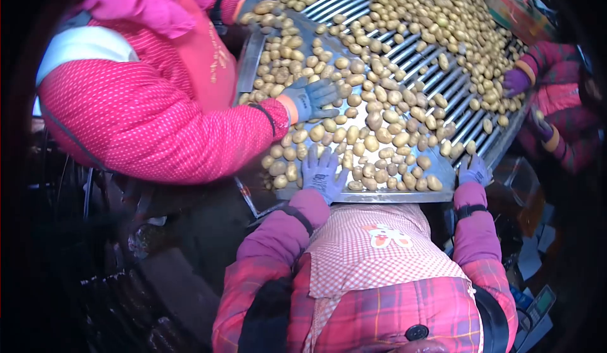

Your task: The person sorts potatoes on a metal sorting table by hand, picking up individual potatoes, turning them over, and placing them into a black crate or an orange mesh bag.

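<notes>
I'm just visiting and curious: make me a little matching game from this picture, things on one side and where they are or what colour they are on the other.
Things:
1. left hand
2. right hand
3. co-worker's blue-gloved hand
4. co-worker's purple-gloved hand

Places:
A. at the far right edge of the sorting table, among the potatoes
B. at the near right corner of the table, beside the potatoes
C. on the potatoes at the near edge, left of the middle
D. reaching in from the left side, at the end of a red dotted sleeve

Pairs: 1-C, 2-B, 3-D, 4-A
</notes>
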Motion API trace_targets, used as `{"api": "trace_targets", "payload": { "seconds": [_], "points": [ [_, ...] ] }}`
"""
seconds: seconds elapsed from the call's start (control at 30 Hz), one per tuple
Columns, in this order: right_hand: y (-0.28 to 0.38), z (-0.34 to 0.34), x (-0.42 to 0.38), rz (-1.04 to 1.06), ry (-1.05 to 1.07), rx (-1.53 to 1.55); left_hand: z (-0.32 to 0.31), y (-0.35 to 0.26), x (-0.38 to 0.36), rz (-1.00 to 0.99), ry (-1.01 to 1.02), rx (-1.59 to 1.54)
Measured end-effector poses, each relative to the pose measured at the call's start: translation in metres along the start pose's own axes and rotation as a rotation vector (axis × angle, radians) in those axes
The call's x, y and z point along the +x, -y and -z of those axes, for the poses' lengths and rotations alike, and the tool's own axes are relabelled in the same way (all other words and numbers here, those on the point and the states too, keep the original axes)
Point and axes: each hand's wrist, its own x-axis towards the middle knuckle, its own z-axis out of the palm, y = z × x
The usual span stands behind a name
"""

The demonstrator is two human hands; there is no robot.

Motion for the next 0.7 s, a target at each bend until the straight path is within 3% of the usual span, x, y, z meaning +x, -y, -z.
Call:
{"api": "trace_targets", "payload": {
  "seconds": [0.17, 0.33, 0.37, 0.4, 0.47, 0.53, 0.57, 0.6, 0.63, 0.67, 0.7],
  "points": [
    [-0.005, -0.01, 0.0, 0.034, -0.098, -0.005, 0.002, 0.005, 0.0, -0.02, 0.01, -0.02],
    [-0.006, -0.02, 0.022, -0.121, 0.119, 0.04, 0.006, 0.006, -0.007, 0.012, -0.038, -0.058],
    [-0.003, -0.008, 0.009, -0.083, -0.009, -0.071, 0.005, -0.002, -0.002, -0.029, -0.068, -0.101],
    [-0.005, -0.009, 0.005, -0.049, -0.092, 0.035, 0.006, -0.004, 0.002, 0.035, 0.057, -0.381],
    [-0.022, -0.042, 0.012, -0.076, -0.063, 0.251, 0.006, -0.006, 0.003, -0.018, 0.021, -0.141],
    [-0.015, -0.026, 0.015, -0.141, 0.126, 0.256, 0.0, 0.001, 0.005, -0.074, -0.043, -0.163],
    [-0.029, -0.061, 0.035, 0.111, 0.134, 0.994, 0.005, 0.004, 0.003, -0.077, -0.054, -0.09],
    [-0.043, -0.095, 0.054, 0.332, 0.366, 1.748, 0.009, 0.005, 0.001, -0.077, -0.057, -0.03],
    [-0.017, -0.08, 0.062, 0.233, 0.18, 1.127, 0.005, 0.008, -0.009, -0.184, -0.037, 0.098],
    [-0.028, -0.052, 0.03, 0.077, -0.054, 0.494, 0.007, -0.003, -0.024, -0.152, -0.019, 0.081],
    [-0.018, -0.01, 0.004, 0.085, -0.081, 0.367, 0.013, -0.006, -0.02, -0.121, -0.031, -0.009]
  ]
}}
